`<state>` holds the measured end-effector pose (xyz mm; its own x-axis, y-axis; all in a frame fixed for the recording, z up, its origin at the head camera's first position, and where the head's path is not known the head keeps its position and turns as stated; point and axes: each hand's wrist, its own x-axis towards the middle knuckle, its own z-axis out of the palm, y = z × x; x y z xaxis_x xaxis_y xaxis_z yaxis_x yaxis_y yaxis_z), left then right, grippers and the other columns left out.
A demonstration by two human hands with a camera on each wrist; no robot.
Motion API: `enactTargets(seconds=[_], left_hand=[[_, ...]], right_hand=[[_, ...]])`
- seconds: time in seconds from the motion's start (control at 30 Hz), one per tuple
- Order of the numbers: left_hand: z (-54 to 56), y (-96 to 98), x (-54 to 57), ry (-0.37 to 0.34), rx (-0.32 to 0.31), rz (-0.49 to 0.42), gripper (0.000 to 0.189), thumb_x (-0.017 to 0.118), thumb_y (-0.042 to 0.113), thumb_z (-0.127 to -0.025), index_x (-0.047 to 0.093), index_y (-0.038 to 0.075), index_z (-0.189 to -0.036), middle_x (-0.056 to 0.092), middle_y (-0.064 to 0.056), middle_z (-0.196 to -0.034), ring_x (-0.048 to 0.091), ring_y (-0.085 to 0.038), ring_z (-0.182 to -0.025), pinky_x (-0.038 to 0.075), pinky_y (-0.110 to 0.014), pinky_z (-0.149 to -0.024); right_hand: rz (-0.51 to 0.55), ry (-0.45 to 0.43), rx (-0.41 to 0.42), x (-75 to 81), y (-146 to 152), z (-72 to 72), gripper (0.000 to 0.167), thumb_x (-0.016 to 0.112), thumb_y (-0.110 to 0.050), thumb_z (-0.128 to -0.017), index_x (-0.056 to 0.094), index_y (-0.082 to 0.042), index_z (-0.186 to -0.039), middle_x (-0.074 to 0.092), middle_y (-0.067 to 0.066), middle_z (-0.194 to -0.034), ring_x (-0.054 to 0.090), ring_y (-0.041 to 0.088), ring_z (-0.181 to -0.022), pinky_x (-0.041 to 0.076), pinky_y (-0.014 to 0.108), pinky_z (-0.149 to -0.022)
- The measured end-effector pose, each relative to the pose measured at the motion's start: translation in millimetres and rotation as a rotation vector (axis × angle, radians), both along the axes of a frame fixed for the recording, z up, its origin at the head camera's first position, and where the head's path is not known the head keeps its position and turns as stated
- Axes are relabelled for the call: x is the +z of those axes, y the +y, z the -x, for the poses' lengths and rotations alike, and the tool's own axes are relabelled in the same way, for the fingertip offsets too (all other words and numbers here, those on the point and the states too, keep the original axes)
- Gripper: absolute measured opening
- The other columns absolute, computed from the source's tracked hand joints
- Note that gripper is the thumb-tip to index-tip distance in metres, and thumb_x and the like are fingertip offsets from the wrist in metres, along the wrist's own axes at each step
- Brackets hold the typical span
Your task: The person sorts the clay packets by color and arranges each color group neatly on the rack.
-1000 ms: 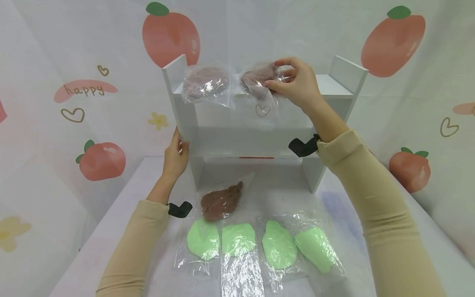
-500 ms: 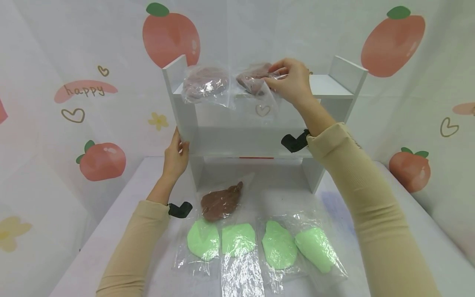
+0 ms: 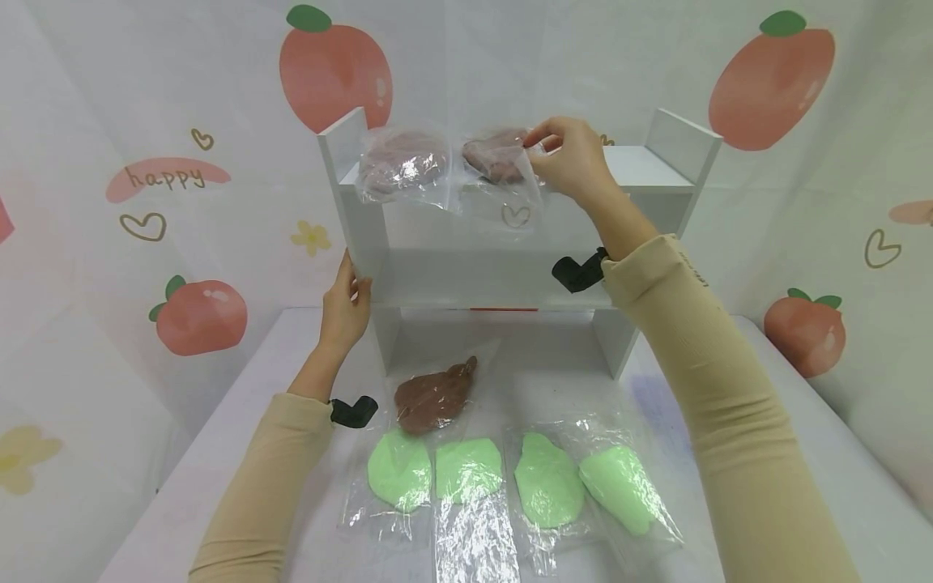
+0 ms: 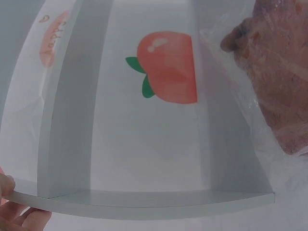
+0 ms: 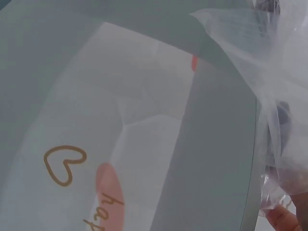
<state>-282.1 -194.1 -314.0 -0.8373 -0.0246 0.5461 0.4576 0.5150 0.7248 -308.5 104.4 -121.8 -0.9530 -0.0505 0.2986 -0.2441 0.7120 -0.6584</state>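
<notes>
The right hand (image 3: pixel 572 160) pinches the right side of a bagged brown piece (image 3: pixel 497 158), lumpy, dull reddish-brown, in wrinkled clear plastic that droops over the front edge of the top of the white shelf unit (image 3: pixel 649 168). The left hand (image 3: pixel 345 312) grips the unit's left side panel.

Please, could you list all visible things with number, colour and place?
Shelf: one, white, centre.
Table: one, whitish, under shelf.
Brown bags: three, clear and brown, two atop shelf, one on table.
Green bags: four, clear and green, nearest on table.
Backdrop: one, white with coloured prints, behind.
Wrist devices: two, black, wrists.
Sleeves: two, beige, forearms.
Left hand: one, fingers gripping the shelf's left side.
Right hand: one, fingers pinching the right upper bag.
</notes>
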Motion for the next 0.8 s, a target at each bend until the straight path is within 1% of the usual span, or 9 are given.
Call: enactTargets(seconds=[0.1,0.2,0.3,0.4,0.53,0.63,0.8], left_hand=[[-0.1,0.1,0.2,0.004,0.003,-0.006,0.059,0.04,0.005,-0.099,0.016,0.019,-0.151,0.037,-0.024,-0.145,0.042,-0.045,-0.128,0.045,-0.054,-0.1],[0.3,0.5,0.2,0.007,0.006,-0.01,0.059,0.041,0.005,-0.098,0.017,0.018,-0.151,0.037,-0.025,-0.145,0.042,-0.045,-0.128,0.045,-0.054,-0.1],[0.7,0.7,0.0,0.004,0.008,-0.009,0.059,0.04,0.005,-0.099,0.016,0.018,-0.151,0.037,-0.024,-0.145,0.041,-0.044,-0.13,0.045,-0.053,-0.1],[0.8,1.1,-0.1,0.004,0.013,-0.008,0.06,0.041,0.004,-0.098,0.016,0.018,-0.151,0.037,-0.024,-0.145,0.04,-0.043,-0.13,0.045,-0.053,-0.1],[1.1,1.5,0.1,0.006,0.023,-0.008,0.061,0.042,0.002,-0.097,0.016,0.017,-0.151,0.038,-0.024,-0.145,0.041,-0.044,-0.129,0.046,-0.053,-0.099],[1.6,1.4,-0.1,0.007,0.02,-0.009,0.061,0.042,0.002,-0.097,0.016,0.016,-0.151,0.037,-0.025,-0.145,0.041,-0.045,-0.129,0.046,-0.053,-0.099],[1.4,1.5,-0.1,0.005,0.014,-0.014,0.061,0.041,0.001,-0.097,0.016,0.017,-0.151,0.037,-0.024,-0.145,0.041,-0.044,-0.13,0.045,-0.053,-0.1]], right_hand=[[0.0,-0.025,0.001,0.4,3.6,-0.5,0.035,0.048,-0.022,-0.093,0.057,-0.015,-0.126,0.047,0.008,-0.138,0.046,0.021,-0.119,0.052,0.022,-0.083],[0.016,-0.036,0.001,0.5,7.0,-1.7,0.036,0.05,-0.028,-0.093,0.056,-0.018,-0.127,0.048,0.007,-0.138,0.046,0.02,-0.12,0.052,0.023,-0.087],[0.053,-0.024,0.018,-0.2,10.8,-4.1,0.038,0.055,-0.034,-0.091,0.058,-0.019,-0.125,0.05,0.007,-0.134,0.048,0.019,-0.118,0.052,0.025,-0.09],[0.084,-0.005,0.041,-1.1,15.3,-8.0,0.039,0.059,-0.036,-0.089,0.059,-0.017,-0.123,0.052,0.006,-0.129,0.051,0.018,-0.115,0.05,0.027,-0.092],[0.099,0.027,0.059,-3.5,22.0,-15.2,0.038,0.062,-0.037,-0.087,0.061,-0.017,-0.12,0.054,0.004,-0.123,0.054,0.015,-0.108,0.049,0.025,-0.087],[0.107,0.058,0.067,-6.4,27.0,-21.7,0.038,0.064,-0.037,-0.086,0.063,-0.017,-0.117,0.057,0.002,-0.119,0.055,0.012,-0.101,0.048,0.021,-0.079],[0.124,0.099,0.082,-13.6,34.7,-34.2,0.037,0.066,-0.037,-0.085,0.065,-0.015,-0.114,0.059,-0.002,-0.113,0.056,0.006,-0.088,0.047,0.016,-0.07]])
